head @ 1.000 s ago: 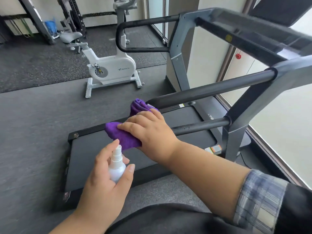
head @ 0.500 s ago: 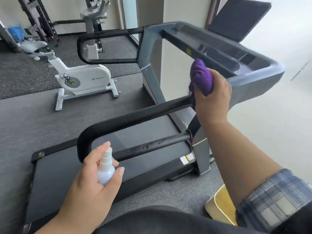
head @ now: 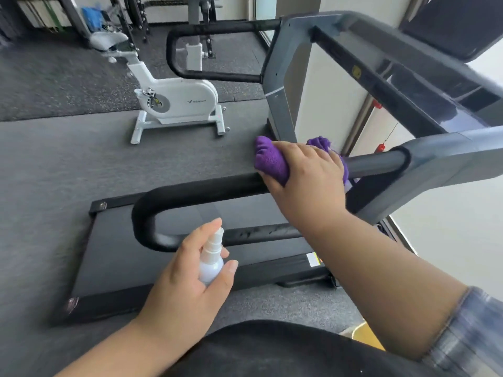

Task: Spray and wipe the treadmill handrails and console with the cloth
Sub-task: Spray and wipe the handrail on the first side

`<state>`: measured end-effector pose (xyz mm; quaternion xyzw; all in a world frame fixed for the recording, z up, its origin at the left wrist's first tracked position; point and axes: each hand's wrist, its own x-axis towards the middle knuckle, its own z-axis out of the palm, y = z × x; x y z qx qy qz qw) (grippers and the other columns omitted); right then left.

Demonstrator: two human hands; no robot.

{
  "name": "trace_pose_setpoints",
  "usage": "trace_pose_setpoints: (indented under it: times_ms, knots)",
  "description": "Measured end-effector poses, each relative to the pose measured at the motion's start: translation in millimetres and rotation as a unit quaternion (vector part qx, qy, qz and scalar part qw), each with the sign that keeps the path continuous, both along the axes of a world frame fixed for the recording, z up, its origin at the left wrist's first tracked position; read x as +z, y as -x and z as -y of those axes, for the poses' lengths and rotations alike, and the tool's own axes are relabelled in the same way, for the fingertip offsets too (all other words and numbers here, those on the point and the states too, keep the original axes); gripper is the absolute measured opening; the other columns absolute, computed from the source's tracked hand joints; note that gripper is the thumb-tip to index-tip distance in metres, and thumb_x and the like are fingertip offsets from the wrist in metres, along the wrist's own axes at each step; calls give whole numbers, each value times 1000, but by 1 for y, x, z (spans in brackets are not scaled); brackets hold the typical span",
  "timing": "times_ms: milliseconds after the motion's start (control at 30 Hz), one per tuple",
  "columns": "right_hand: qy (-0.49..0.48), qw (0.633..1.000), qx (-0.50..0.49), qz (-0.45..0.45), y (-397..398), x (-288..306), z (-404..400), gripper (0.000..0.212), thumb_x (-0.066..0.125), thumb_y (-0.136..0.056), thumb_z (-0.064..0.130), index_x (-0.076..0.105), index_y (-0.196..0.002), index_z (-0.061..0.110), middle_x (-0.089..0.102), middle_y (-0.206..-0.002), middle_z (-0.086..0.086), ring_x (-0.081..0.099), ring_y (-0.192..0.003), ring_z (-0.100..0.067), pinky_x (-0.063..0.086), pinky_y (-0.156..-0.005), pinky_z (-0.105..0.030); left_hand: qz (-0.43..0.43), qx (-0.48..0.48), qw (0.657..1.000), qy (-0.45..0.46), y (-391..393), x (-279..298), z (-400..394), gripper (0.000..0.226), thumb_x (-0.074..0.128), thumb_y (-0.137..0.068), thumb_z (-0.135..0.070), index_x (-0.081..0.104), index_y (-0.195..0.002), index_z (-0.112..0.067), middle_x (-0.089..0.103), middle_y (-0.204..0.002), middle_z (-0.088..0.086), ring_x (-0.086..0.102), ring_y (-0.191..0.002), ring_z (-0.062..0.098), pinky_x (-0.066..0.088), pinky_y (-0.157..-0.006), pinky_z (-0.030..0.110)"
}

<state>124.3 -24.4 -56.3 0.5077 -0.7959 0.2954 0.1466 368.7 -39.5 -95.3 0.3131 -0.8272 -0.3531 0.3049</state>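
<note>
The left hand (head: 187, 270) is holding the small white spray bottle (head: 211, 263) nearest the camera, its fingers curling round the bottle body and one finger resting at the nozzle; this grip is standing as it did half a second ago, low and in front of the treadmill deck (head: 168, 268), and no spray is visible. Beyond it, the right hand (head: 304, 180) is gripping the purple cloth (head: 270, 161) and wrapping it over the near handrail (head: 206, 191), with the fingers curling down round both cloth and bar. This is the main change: half a second ago the same hand was holding the bunched cloth up against the console frame, clear of the bar, and it is now pressing down on the top run of the handrail, close to where the bar is entering the grey upright (head: 435, 164). The judgement is that the wiping pass is shifting from the console area to the rail. The cloth is lying directly under the palm, between hand and bar, with loose folds protruding at both sides of the grip. Farther off, the console (head: 408, 77) and the far handrail (head: 217, 29) are showing no hand contact. A white exercise bike (head: 179, 102) is standing on the floor (head: 54, 164) behind.
</note>
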Motion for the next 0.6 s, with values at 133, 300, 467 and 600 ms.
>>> trace_pose_setpoints:
  times_ms: [133, 300, 467, 600]
  knots:
    - [1, 997, 71, -16, -53, -1, 25, 49, 59, -86, 62, 62, -124, 30, 67, -120, 9, 62, -112, -23, 40, -102, -51, 6, 45, 999, 9, -29, -1, 2, 57, 63, -89, -50, 28, -127, -74, 58, -110, -27, 63, -89, 2, 50, -74, 22]
    - [-29, 989, 135, -57, -125, -6, 59, 57, 71, -80, 53, 60, -130, 29, 63, -129, 4, 59, -118, -27, 39, -103, -54, 10, 86, 996, -6, -82, 1, 3, 59, 54, -79, -57, 26, -126, -76, 57, -109, -26, 62, -89, 5, 52, -77, 27]
    - [-46, 970, 196, -139, -180, -21, 84, 56, 73, -77, 45, 62, -128, 27, 63, -129, 2, 54, -125, -29, 32, -106, -54, 7, 110, 994, -9, -131, -1, 5, 60, 55, -78, -56, 26, -126, -77, 57, -110, -26, 62, -96, 6, 51, -84, 30]
    - [-42, 946, 246, -208, -205, -48, 87, 58, 78, -74, 40, 64, -128, 23, 65, -127, 1, 55, -125, -26, 20, -115, -51, 2, 106, 994, -12, -164, -6, 9, 60, 56, -79, -54, 28, -127, -75, 58, -110, -25, 61, -98, 5, 49, -83, 21]
